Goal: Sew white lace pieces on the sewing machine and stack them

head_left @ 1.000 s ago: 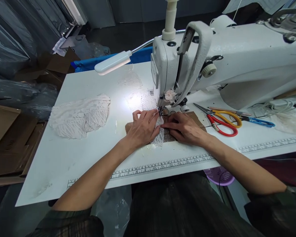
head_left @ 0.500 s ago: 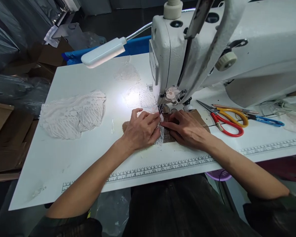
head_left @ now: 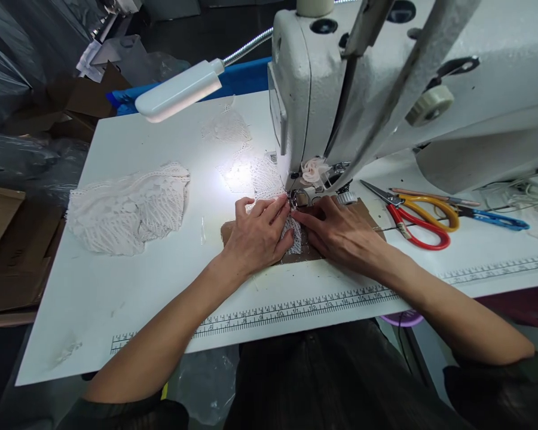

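A white lace strip (head_left: 294, 236) runs under the presser foot (head_left: 293, 200) of a white sewing machine (head_left: 290, 65). Its near end shows between my two hands, and more lace (head_left: 265, 174) spreads out behind the foot. My left hand (head_left: 259, 234) presses down on the strip just left of the needle area, with bent fingers and the thumb close to the lace. From the right, my right hand (head_left: 343, 232) grips the strip's edge with thumb and forefinger; its other fingers are curled. Both hands rest over a brown patch (head_left: 305, 255) on the table. The needle tip is hidden.
Scissors (head_left: 424, 218) with red and yellow handles lie to the right, beside a blue-handled tool (head_left: 497, 218). A bunched lace piece (head_left: 130, 209) lies left. A lamp (head_left: 179, 92) overhangs the white table (head_left: 161, 292), which has a printed ruler (head_left: 296, 312) along its front.
The lace strip has moved away from me under the presser foot; its near end is shorter. Both hands stay close to the foot. The camera view has shifted slightly.
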